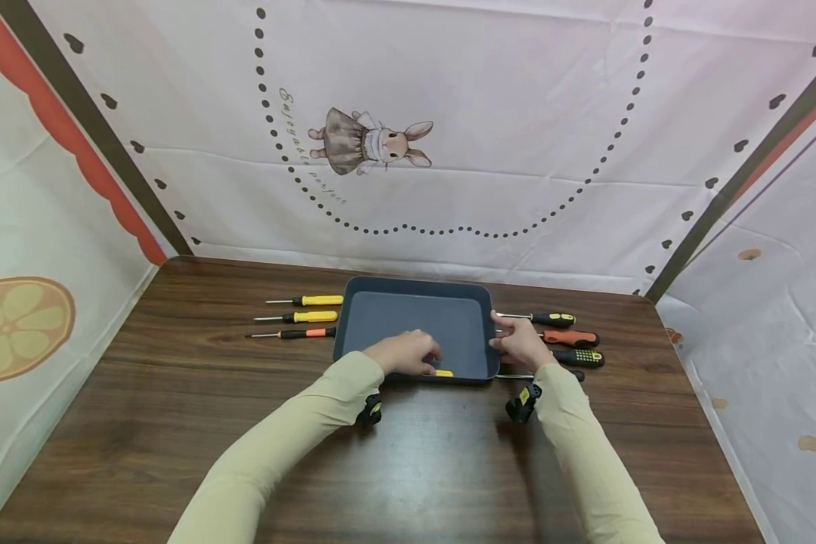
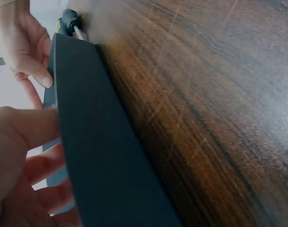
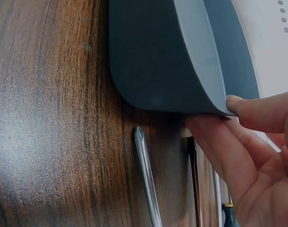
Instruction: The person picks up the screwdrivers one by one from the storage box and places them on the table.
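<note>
A dark grey rectangular tray (image 1: 408,286) sits on the table. My right hand (image 1: 520,341) pinches its right rim, thumb on the inside and fingers beneath the edge in the right wrist view. My left hand (image 1: 408,352) reaches over the front wall into the tray, its fingers bent. Right at its fingertips a short yellow piece (image 1: 443,373) shows along the inside of the front wall; I cannot tell whether the hand grips it. The tray wall (image 2: 97,132) hides those fingertips in the left wrist view.
Left of the tray lie two yellow screwdrivers (image 1: 316,316) and an orange-and-black one (image 1: 309,332). Several more screwdrivers (image 1: 571,338) lie to the right, partly behind the right hand; one cross-head shaft (image 3: 146,175) points at the tray corner. A printed cloth (image 1: 517,113) hangs behind the table.
</note>
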Motion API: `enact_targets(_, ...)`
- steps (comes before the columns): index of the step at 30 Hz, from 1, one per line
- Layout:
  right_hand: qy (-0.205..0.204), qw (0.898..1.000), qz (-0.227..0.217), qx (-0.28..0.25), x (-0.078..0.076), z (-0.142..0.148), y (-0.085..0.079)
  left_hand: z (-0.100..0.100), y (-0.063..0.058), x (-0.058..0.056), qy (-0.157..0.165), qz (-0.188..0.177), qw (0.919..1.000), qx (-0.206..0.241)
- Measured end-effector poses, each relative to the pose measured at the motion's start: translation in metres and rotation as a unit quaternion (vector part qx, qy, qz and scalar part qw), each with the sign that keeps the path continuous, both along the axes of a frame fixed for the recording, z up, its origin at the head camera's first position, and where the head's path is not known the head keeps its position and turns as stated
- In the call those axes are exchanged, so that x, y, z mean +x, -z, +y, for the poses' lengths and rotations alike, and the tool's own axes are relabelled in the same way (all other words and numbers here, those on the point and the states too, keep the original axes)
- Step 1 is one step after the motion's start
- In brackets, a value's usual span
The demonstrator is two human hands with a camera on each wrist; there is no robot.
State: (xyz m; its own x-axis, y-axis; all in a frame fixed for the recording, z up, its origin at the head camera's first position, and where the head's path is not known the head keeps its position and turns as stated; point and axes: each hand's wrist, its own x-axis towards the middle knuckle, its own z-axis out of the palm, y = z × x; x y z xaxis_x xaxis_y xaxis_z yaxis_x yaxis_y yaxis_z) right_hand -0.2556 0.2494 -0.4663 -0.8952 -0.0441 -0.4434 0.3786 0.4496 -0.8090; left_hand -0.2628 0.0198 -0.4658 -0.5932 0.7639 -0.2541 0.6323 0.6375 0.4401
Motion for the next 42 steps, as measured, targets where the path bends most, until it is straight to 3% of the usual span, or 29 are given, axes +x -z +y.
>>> enact_targets(7, -0.001, 1.0, 0.0, 0.008, 0.0, -0.001, -0.001, 0.001, 0.004, 0.001, 0.008, 0.012, 0.9998, -0.012)
enact_targets(21, 0.003, 1.0, -0.002, 0.007, 0.002, -0.003, -0.001, 0.002, 0.006, 0.002, 0.001, -0.001, 0.9998, -0.018)
enact_targets(34, 0.0, 1.0, 0.003, 0.013, 0.002, -0.002, 0.0, -0.002, 0.004, 0.002, 0.008, 0.003, 0.9996, 0.026)
enact_targets(42, 0.003, 1.0, 0.002, 0.006, 0.001, -0.001, 0.002, -0.016, 0.0, -0.009, -0.015, -0.006, 0.9965, 0.083)
